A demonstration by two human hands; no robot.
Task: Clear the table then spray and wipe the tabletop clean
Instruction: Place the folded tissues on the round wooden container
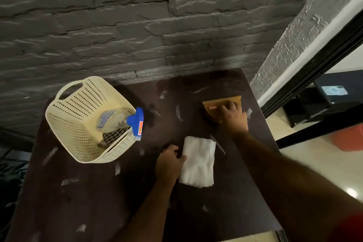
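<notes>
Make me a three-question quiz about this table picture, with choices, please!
1. Where is the spray bottle?
A. in the basket
B. on the floor
C. in a hand

2. What colour is the spray bottle's top?
A. red
B. blue
C. green

3. What is the left hand doing?
A. waving in the air
B. gripping the basket
C. touching the white cloth

Answers: 1 A, it leans inside the cream basket. 2 B, its nozzle head is blue. 3 C, its fingers are on the edge of the white cloth, while the right hand rests on the tan scrubber.
</notes>
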